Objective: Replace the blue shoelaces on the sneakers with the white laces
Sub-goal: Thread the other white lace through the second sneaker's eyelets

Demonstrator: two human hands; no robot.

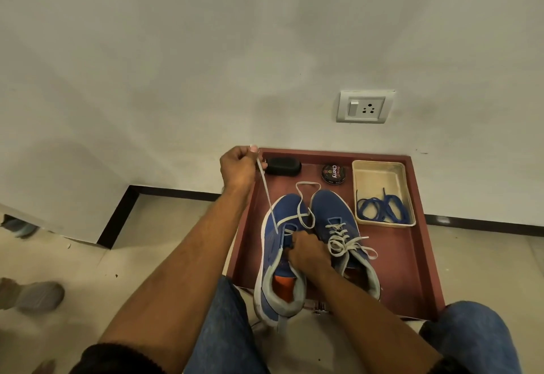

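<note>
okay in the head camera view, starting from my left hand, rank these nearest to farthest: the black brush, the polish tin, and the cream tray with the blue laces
From the left hand, which pulls the white lace up:
1. Black brush, right beside the hand at the red tray's back left.
2. Polish tin, back middle.
3. Cream tray holding the blue laces, back right.

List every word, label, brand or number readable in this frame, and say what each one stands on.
"Cherry": white letters on the lid of the round black polish tin, at the far end of the red tray.
Smaller print around that word on the lid: too small to read.
Blue sneakers, beige tub, black brush, wall socket: no readable text.
</note>
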